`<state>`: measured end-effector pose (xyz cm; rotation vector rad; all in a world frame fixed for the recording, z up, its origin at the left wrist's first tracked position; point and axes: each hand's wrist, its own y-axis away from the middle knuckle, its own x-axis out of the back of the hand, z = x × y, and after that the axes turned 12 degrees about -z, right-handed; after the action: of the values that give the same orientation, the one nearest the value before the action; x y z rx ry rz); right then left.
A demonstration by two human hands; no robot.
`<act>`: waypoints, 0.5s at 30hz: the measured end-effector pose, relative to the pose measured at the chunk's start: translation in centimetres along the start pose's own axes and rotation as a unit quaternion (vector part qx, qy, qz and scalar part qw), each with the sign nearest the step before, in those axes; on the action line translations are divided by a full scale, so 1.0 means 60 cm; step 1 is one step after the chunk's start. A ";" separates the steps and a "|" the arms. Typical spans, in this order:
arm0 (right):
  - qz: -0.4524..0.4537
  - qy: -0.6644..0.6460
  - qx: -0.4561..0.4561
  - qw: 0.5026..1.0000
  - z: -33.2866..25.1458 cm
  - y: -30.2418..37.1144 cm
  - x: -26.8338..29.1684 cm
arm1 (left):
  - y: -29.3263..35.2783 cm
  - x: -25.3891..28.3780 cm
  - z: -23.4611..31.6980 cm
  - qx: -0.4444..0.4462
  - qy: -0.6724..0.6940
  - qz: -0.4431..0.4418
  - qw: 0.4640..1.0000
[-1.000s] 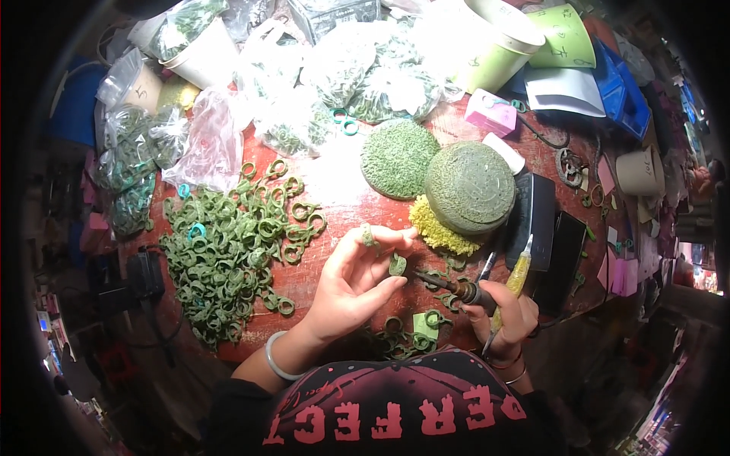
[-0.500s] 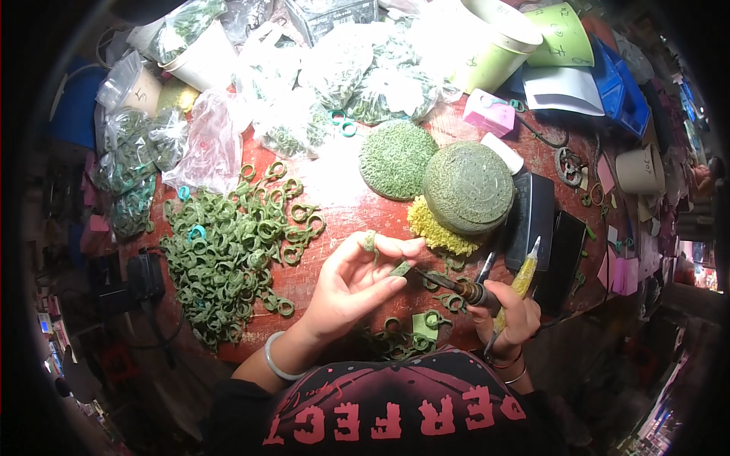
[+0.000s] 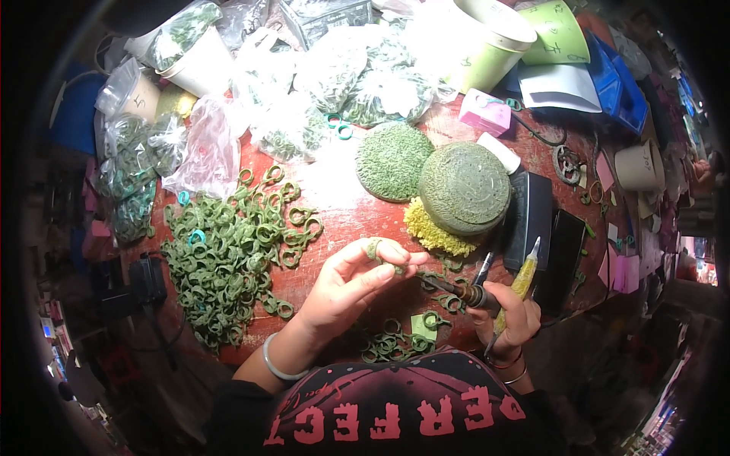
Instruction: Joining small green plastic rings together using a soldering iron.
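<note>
Okay, so your widest room to move is the stretch of red counter (image 3: 342,217) between the big green ring pile (image 3: 220,266) on your left and your left grip (image 3: 333,295), running up toward the plastic bags (image 3: 357,83) at the back. Your right side is way tighter: past the yellow clump (image 3: 437,229) and the domed green block (image 3: 465,190) you've got a dark box (image 3: 530,213) and a black tray (image 3: 561,254), and the counter's right edge is near that tray. The near edge is right up by your shirt (image 3: 388,387), with a few loose rings (image 3: 397,343) and a pale green slip (image 3: 424,327) lying there.

As for the grip, your left thumb and fingertips are pinched together on a small green piece (image 3: 400,269), mostly hidden by the fingers, so it sits right at the tips, well off the palm. Another green ring (image 3: 373,248) is looped on a finger of that same hand. Your right grip (image 3: 508,318) is wrapped around a dark pointed tool (image 3: 460,290), with a yellow-filled tube (image 3: 525,277) sticking up out of it too. The tool's tip points at your left fingertips and is just beside them; can't tell if it touches.
</note>
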<state>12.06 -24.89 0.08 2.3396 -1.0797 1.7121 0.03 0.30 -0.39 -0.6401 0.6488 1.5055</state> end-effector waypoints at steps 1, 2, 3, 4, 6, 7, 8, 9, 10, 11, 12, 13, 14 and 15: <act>0.002 -0.004 0.003 1.000 0.000 -0.001 -0.001 | -0.001 0.006 -0.003 -0.010 -0.007 -0.017 1.000; 0.002 -0.004 0.003 1.000 0.000 -0.003 -0.002 | -0.001 0.008 -0.005 -0.021 -0.015 -0.034 0.999; -0.001 -0.015 0.003 1.000 0.000 -0.005 -0.002 | -0.002 0.004 -0.003 -0.021 -0.014 -0.034 0.999; -0.005 -0.026 0.003 1.000 0.000 -0.007 -0.003 | -0.003 -0.004 0.002 -0.007 -0.003 -0.015 1.000; -0.010 -0.028 0.004 1.000 -0.001 -0.010 -0.002 | -0.004 -0.010 0.008 0.006 0.008 0.004 1.000; -0.015 -0.031 0.006 0.999 -0.002 -0.011 -0.001 | -0.003 -0.010 0.011 0.018 0.009 0.013 1.000; -0.015 -0.032 0.006 0.999 -0.003 -0.012 -0.001 | -0.003 -0.010 0.013 0.029 0.009 0.021 0.999; -0.014 -0.033 0.004 0.999 -0.003 -0.012 -0.001 | -0.003 -0.011 0.015 0.030 0.009 0.021 0.999; -0.014 -0.034 0.001 0.999 -0.003 -0.011 -0.001 | -0.003 -0.012 0.016 0.040 0.004 0.030 0.999; -0.014 -0.033 0.000 0.999 -0.003 -0.011 -0.001 | -0.003 -0.012 0.017 0.050 -0.002 0.038 0.998; -0.013 -0.032 0.003 0.999 -0.004 -0.012 -0.001 | -0.002 -0.011 0.015 0.050 -0.002 0.039 0.998; -0.013 -0.031 0.005 0.999 -0.004 -0.013 -0.001 | -0.002 -0.008 0.010 0.030 0.010 0.025 0.999; -0.013 -0.032 0.006 0.999 -0.004 -0.014 -0.001 | -0.001 -0.006 0.007 0.009 0.022 0.011 1.000; -0.014 -0.037 0.007 0.999 -0.004 -0.014 -0.002 | -0.002 -0.006 0.005 0.010 0.023 0.011 1.000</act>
<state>12.35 -24.10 0.39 2.4332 -1.0430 1.6404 0.17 0.28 0.04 -0.6568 0.7064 1.5062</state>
